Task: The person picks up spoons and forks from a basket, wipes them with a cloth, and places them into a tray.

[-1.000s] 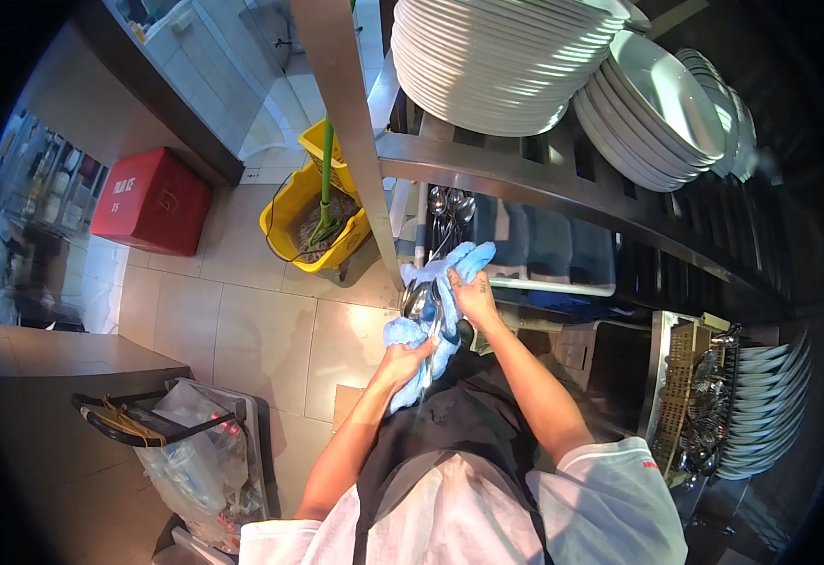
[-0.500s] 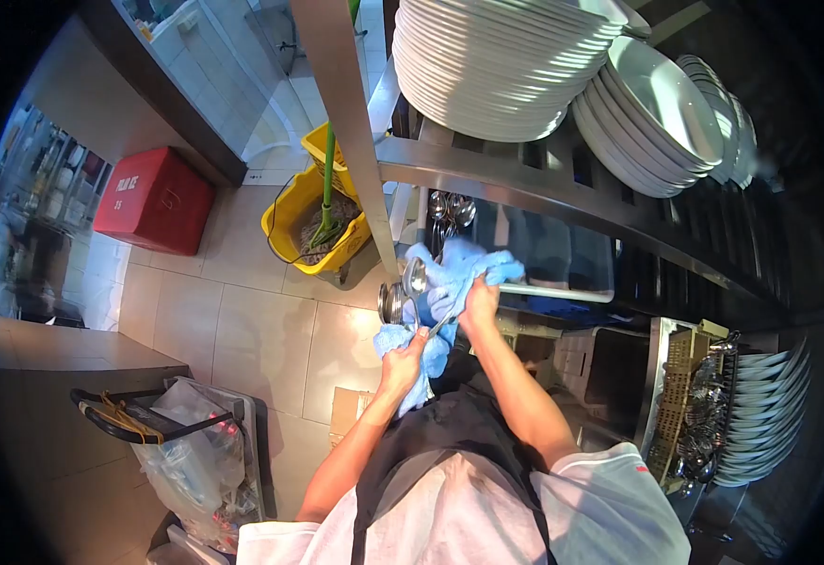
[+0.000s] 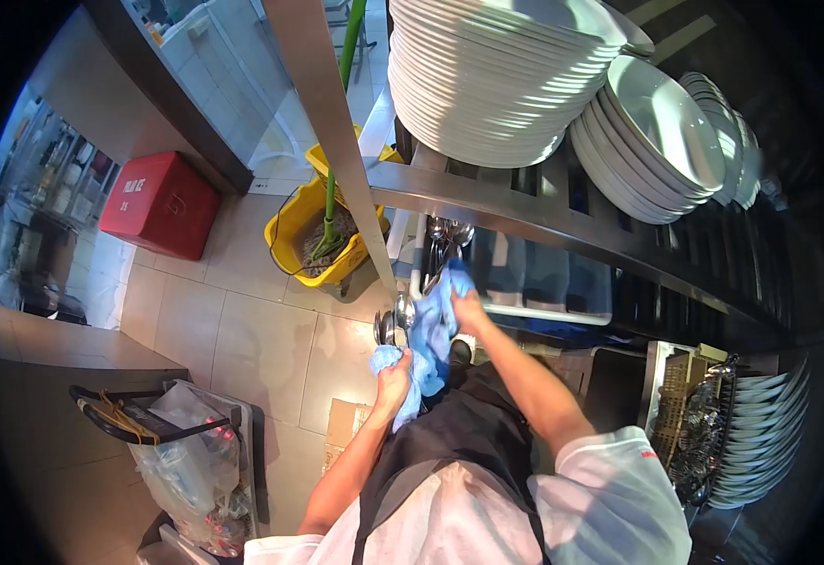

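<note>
A bunch of metal spoons (image 3: pixel 390 327) stands up out of my left hand (image 3: pixel 393 381), bowls upward, with a fold of blue cloth (image 3: pixel 434 320) wrapped around the handles. Higher and to the right, my right hand (image 3: pixel 468 313) is closed on the other end of the same cloth, near a spoon bowl. Whether a spoon lies inside the cloth at my right hand is hidden. Just beyond my hands, more spoons (image 3: pixel 448 232) lie in the left compartment of a grey cutlery tray (image 3: pixel 549 314) on the lower shelf.
Above the tray, a metal rack (image 3: pixel 525 209) carries stacked white plates (image 3: pixel 497 89) and bowls (image 3: pixel 666 122). A yellow mop bucket (image 3: pixel 285 247) and a red box (image 3: pixel 162 207) stand on the floor. To the right are a cutlery basket (image 3: pixel 673 386) and more plates (image 3: pixel 760 428); a bagged trolley (image 3: pixel 186 461) is lower left.
My right hand has moved slightly left and down, and the cloth it holds has gathered closer to the spoons. My left hand is a little lower. The view has shifted slightly.
</note>
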`<move>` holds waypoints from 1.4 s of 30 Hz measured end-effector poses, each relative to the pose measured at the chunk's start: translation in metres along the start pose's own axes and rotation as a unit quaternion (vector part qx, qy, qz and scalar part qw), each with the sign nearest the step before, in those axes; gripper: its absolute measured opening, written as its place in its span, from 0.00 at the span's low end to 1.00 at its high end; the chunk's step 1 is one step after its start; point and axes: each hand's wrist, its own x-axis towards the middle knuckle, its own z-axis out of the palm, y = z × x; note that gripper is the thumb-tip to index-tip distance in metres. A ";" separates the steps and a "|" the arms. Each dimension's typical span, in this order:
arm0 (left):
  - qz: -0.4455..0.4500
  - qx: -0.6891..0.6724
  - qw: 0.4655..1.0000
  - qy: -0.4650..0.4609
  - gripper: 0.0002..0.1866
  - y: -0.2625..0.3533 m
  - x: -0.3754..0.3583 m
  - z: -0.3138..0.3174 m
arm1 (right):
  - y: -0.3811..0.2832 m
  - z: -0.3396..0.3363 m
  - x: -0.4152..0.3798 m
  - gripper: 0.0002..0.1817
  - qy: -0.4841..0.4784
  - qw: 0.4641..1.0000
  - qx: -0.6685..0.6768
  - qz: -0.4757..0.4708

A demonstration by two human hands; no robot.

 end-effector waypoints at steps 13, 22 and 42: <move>0.055 -0.078 0.981 -0.170 0.20 -0.012 -0.002 0.007 | 0.025 0.018 -0.066 0.11 -0.053 0.943 0.300 -0.134; 0.043 0.106 0.990 -0.084 0.27 0.035 -0.040 -0.001 | -0.023 0.010 -0.096 0.14 0.032 0.868 0.491 -0.063; 0.027 0.001 0.991 -0.128 0.29 0.006 0.011 -0.011 | 0.007 -0.005 -0.076 0.18 -0.298 0.931 0.203 0.049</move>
